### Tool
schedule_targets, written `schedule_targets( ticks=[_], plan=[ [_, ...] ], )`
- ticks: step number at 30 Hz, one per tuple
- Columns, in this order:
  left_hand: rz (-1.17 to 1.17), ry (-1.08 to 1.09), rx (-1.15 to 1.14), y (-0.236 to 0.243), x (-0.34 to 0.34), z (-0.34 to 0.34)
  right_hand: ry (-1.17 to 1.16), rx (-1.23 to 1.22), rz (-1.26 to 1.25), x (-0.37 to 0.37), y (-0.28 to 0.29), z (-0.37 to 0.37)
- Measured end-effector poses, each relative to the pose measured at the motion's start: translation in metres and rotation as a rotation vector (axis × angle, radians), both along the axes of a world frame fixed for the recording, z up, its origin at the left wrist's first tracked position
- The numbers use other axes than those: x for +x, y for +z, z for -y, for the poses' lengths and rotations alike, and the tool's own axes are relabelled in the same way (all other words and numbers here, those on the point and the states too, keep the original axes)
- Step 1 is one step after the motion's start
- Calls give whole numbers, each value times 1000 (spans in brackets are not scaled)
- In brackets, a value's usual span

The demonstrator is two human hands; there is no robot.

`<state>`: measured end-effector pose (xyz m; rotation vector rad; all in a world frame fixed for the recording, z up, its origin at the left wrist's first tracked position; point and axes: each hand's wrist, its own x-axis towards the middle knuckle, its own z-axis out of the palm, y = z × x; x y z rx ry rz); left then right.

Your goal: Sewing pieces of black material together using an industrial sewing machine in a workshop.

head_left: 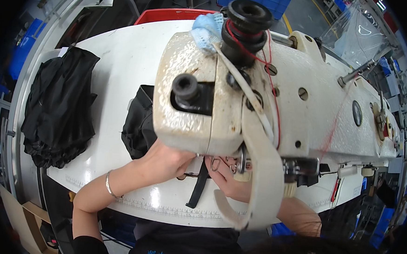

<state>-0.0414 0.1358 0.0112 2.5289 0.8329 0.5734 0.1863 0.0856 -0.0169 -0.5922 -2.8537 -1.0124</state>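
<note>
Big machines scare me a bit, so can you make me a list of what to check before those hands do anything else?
1. Left fingertips safe: cannot tell; the white sewing machine hides the tips of the left hand.
2. Right fingertips safe: cannot tell; the right hand is partly hidden too.
3. Bracelet away from the machine head: ok, it sits back on the left wrist.
4. Black strap flat at its stitching spot: cannot tell; its upper end is hidden.
5. Big black fabric pile clear of the machine: ok, it lies apart, at the far left.
</note>
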Motion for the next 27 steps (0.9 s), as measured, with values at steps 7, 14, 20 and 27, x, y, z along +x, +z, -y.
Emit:
schedule_targets(
  ticks=[7,14,20,27],
  plan=[
    [-378,-400,559,51,-2,78,113,-422,-508,-8,17,51],
    [-108,39,634,8,-23,145,46,-394,-696,-13,15,87],
    [111,57,700,-2,-24,143,99,-369,-778,-18,18,86],
    [180,64,352,-3,-31,134,121,-380,-803,-17,19,87]
  ],
)
